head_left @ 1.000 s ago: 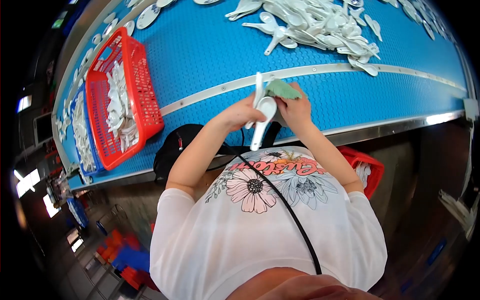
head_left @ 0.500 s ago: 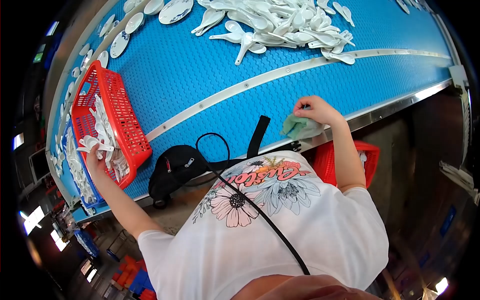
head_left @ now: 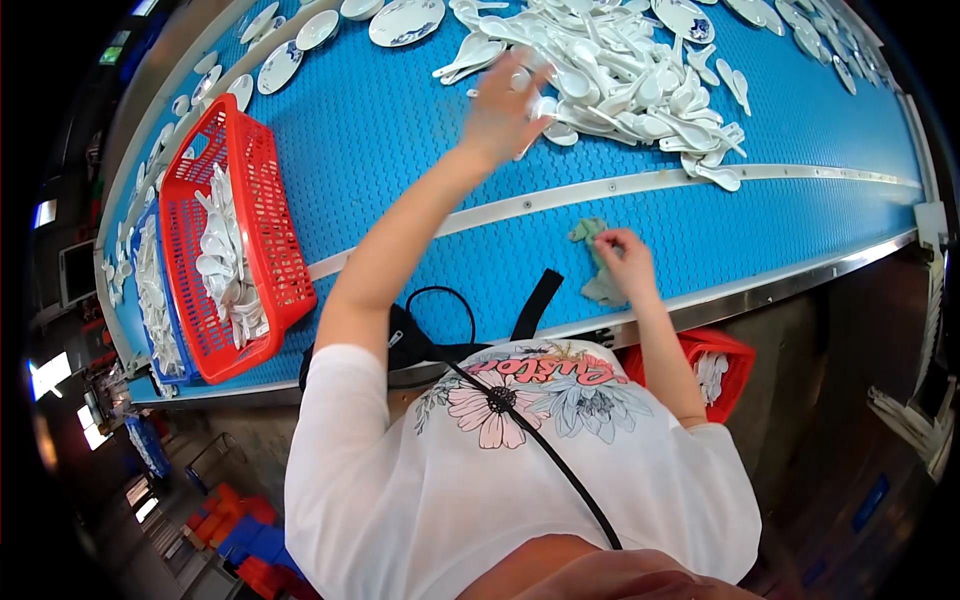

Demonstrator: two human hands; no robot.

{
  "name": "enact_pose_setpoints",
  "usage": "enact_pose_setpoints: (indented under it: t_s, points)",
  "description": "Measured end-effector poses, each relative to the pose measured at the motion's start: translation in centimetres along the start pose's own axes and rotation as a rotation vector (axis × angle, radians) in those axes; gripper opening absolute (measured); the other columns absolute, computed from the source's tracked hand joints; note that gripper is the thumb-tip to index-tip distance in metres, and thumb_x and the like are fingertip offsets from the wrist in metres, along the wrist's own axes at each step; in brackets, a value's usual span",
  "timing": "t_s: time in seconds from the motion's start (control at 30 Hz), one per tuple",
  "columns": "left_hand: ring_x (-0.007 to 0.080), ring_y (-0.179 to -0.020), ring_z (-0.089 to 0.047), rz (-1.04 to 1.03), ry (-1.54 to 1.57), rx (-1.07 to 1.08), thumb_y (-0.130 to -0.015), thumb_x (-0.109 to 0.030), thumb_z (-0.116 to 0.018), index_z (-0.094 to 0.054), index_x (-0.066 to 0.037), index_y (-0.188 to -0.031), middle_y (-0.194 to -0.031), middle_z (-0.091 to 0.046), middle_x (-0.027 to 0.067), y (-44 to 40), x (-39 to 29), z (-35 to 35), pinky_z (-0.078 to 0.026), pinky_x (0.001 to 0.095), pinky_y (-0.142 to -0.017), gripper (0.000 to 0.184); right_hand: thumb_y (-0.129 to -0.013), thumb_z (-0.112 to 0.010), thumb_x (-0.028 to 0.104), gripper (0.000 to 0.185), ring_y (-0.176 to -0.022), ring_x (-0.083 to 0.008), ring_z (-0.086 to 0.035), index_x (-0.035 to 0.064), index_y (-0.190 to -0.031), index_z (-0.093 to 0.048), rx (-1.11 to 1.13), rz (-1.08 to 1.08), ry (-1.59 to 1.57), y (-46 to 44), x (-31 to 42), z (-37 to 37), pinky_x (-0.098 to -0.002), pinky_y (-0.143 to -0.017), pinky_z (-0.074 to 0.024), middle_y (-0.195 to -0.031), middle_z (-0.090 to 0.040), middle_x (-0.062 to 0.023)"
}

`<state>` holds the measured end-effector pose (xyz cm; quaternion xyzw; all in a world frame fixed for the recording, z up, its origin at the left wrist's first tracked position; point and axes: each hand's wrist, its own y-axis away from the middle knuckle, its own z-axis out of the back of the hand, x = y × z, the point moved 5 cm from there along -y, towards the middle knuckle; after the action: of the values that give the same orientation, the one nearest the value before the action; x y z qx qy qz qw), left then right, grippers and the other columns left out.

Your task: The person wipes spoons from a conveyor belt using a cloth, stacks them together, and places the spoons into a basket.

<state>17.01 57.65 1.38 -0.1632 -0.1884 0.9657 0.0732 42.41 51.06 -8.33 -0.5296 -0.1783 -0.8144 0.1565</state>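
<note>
My left hand [head_left: 503,112], blurred by motion, reaches over the near left edge of a pile of white ceramic spoons [head_left: 640,85] on the blue belt. Its fingers look spread, and I make out nothing held in them. Close to the belt's front edge, my right hand [head_left: 628,264] pinches a crumpled pale green cloth [head_left: 603,285], part of which rests on the belt. On the left, a red plastic basket [head_left: 278,235] stands tilted with many white spoons [head_left: 225,260] inside.
A blue basket [head_left: 185,355] of spoons stands left of the red one. White patterned plates [head_left: 407,22] and small dishes lie along the far left. A pale strip [head_left: 580,190] crosses the blue belt [head_left: 370,130]. Below the metal edge sits another red basket [head_left: 740,375]; a black bag [head_left: 400,335] is at my waist.
My left hand has left the red basket, where it was among spoons, and moved across to the pile. The right hand has shifted slightly with the cloth, which now hangs lower and spreads more.
</note>
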Motion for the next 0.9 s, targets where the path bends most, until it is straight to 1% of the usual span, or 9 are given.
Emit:
enact_pose_setpoints:
  t_s: [0.07,0.13,0.17,0.27,0.4,0.73,0.83,0.87,0.9]
  points:
    - [0.0308,-0.128,-0.018,-0.126,-0.072,0.069,-0.071,-0.037,-0.064,-0.030,-0.026,-0.131,-0.137,-0.025,0.0132,-3.8,-3.0,-4.6,-0.024,0.0490,-0.100,0.070,-0.075,-0.062,0.013,0.010,-0.068,-0.0208,-0.056,0.0059,-0.082,-0.061,-0.069,0.076,0.262,0.5,1.2,-0.4,-0.0283,-0.060,-0.0440,-0.076,-0.058,-0.0075]
    - [0.0332,-0.130,-0.014,-0.212,-0.101,0.191,-0.073,-0.044,-0.060,-0.030,-0.031,-0.131,-0.139,-0.024,0.0108,-6.1,-4.7,-8.1,-0.017,0.0555,-0.100,0.067,-0.075,-0.061,0.013,0.010,-0.069,-0.0223,-0.056,0.0061,-0.082,-0.061,-0.082,0.076,0.237,0.6,1.4,-0.3,-0.0292,-0.059,-0.0440,-0.075,-0.057,-0.0077]
    - [0.0290,-0.131,-0.011,-0.237,-0.196,0.276,-0.074,-0.051,-0.055,-0.029,-0.035,-0.131,-0.139,-0.025,0.0065,-6.7,-4.9,-9.6,-0.014,0.0576,-0.100,0.064,-0.075,-0.061,0.013,0.010,-0.069,-0.0237,-0.056,0.0064,-0.082,-0.061,-0.093,0.073,0.202,0.5,1.4,0.0,-0.0301,-0.058,-0.0439,-0.075,-0.056,-0.0078]
    - [0.0282,-0.131,-0.013,-0.179,-0.290,0.460,-0.074,-0.055,-0.052,-0.030,-0.036,-0.130,-0.138,-0.026,0.0025,-6.8,-3.7,-10.3,-0.013,0.0603,-0.099,0.063,-0.075,-0.061,0.013,0.011,-0.069,-0.0226,-0.057,0.0056,-0.083,-0.061,-0.098,0.042,0.127,0.4,0.8,0.4,-0.0296,-0.059,-0.0440,-0.076,-0.057,-0.0081]
    - [0.0290,-0.128,-0.018,-0.103,-0.305,0.318,-0.074,-0.056,-0.050,-0.031,-0.036,-0.129,-0.135,-0.031,0.0004,-5.3,-1.1,-10.9,-0.016,0.0602,-0.097,0.062,-0.076,-0.062,0.014,0.012,-0.069,-0.0212,-0.057,0.0052,-0.083,-0.061,-0.100,-0.005,0.102,0.4,0.6,0.7,-0.0292,-0.061,-0.0441,-0.078,-0.058,-0.0082]
    - [0.0328,-0.121,-0.032,0.208,-0.332,0.238,-0.070,-0.029,-0.066,-0.042,-0.017,-0.121,-0.125,-0.042,0.0052,7.7,4.6,-2.1,-0.035,0.0470,-0.091,0.057,-0.076,-0.062,0.015,0.013,-0.071,-0.0184,-0.058,0.0035,-0.083,-0.061,-0.086,-0.020,0.047,-0.2,0.0,0.1,-0.0273,-0.065,-0.0448,-0.079,-0.060,-0.0082]
    - [0.0263,-0.096,-0.052,0.243,-0.177,0.162,-0.067,-0.016,-0.068,-0.054,-0.010,-0.102,-0.099,-0.056,0.0071,11.6,5.1,1.7,-0.044,0.0352,-0.078,0.038,-0.076,-0.063,0.016,0.015,-0.072,-0.0169,-0.058,0.0039,-0.084,-0.061,-0.111,-0.023,0.075,-0.3,-0.2,0.0,-0.0264,-0.065,-0.0446,-0.080,-0.061,-0.0078]
    - [0.0263,-0.096,-0.052,0.259,-0.184,0.163,-0.067,-0.016,-0.068,-0.054,-0.010,-0.102,-0.099,-0.056,0.0071,12.8,5.1,2.5,-0.044,0.0352,-0.078,0.038,-0.076,-0.063,0.016,0.015,-0.072,-0.0169,-0.058,0.0039,-0.084,-0.061,-0.094,-0.020,0.073,-0.3,-0.2,-0.2,-0.0264,-0.065,-0.0446,-0.080,-0.061,-0.0078]
    - [0.0260,-0.091,-0.054,0.435,-0.111,0.185,-0.067,-0.015,-0.067,-0.054,-0.010,-0.101,-0.094,-0.057,0.0078,14.2,5.8,3.1,-0.044,0.0369,-0.075,0.037,-0.076,-0.063,0.016,0.015,-0.072,-0.0163,-0.058,0.0038,-0.084,-0.061,-0.096,-0.027,0.074,-0.3,-0.3,-0.2,-0.0264,-0.065,-0.0446,-0.080,-0.061,-0.0072]
